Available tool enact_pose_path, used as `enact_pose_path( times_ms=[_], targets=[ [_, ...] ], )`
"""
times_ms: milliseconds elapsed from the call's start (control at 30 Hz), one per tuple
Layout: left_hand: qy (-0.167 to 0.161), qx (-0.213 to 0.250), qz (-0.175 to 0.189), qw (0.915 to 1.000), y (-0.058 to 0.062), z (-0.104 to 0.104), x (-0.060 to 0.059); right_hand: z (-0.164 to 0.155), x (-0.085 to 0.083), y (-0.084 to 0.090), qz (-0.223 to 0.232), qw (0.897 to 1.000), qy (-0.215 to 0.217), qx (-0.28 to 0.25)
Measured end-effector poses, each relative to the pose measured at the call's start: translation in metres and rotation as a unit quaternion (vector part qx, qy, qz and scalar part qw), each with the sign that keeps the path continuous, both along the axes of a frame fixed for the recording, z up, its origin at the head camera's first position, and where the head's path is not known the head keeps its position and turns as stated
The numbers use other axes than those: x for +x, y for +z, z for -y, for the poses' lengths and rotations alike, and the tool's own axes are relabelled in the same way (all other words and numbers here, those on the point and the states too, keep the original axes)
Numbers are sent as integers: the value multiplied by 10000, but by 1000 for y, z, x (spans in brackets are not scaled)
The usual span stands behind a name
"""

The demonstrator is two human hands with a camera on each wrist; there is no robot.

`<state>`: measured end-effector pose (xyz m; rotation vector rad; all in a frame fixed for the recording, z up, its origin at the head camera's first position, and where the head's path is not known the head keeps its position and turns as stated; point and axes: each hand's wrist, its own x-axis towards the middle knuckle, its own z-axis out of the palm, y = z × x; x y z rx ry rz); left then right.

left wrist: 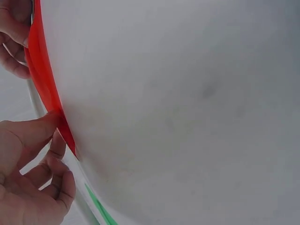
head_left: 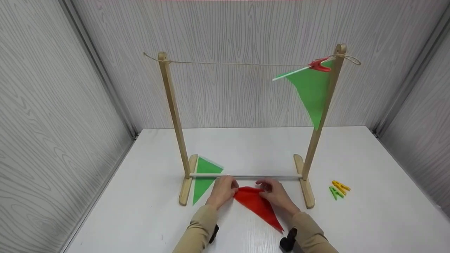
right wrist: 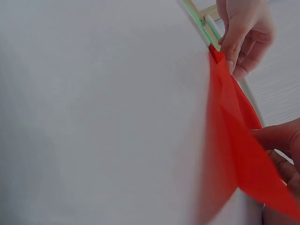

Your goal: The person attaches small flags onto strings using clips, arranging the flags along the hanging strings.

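Observation:
A red triangular pennant [head_left: 258, 205] is between my two hands, low over the white table, its tip pointing toward me and to the right. My left hand [head_left: 223, 191] pinches its left upper corner between thumb and fingers. Farther along the same upper edge, my right hand [head_left: 276, 194] pinches the fabric. From the left wrist, the pennant [left wrist: 44, 70] shows as a narrow red strip, with the left thumb pressed on it. In the right wrist view the cloth [right wrist: 239, 122] hangs in folds, the right fingers [right wrist: 276, 136] at its edge.
A wooden frame's posts [head_left: 174, 116] carry a string [head_left: 225, 63]. A red clothespin [head_left: 320, 65] clips a green pennant [head_left: 314, 91] near the right post. Another green pennant [head_left: 202, 188] lies under the white crossbar [head_left: 263, 176]. Yellow [head_left: 340, 187] and green clothespins [head_left: 334, 192] lie at right.

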<state>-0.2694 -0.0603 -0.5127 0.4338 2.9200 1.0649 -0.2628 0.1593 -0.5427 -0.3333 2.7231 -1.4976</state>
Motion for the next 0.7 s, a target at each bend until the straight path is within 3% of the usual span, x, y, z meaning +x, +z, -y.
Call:
enact_pose_path(
  times_ms=[233, 333, 533, 700],
  targets=[
    [-17, -89, -289, 9995, -2, 0, -3, -2, 0, -2, 166, 9989, -258, -348],
    [4, 47, -211, 9998, -1, 1, -4, -2, 1, -2, 293, 9968, -446, -589],
    [-8, 369, -118, 9993, 0, 3, -6, -3, 2, -1, 346, 9933, -556, -956],
    [-45, 1042, 113, 9945, -1, 5, -7, -4, 2, 1, 369, 9880, -485, -1420]
  ],
)
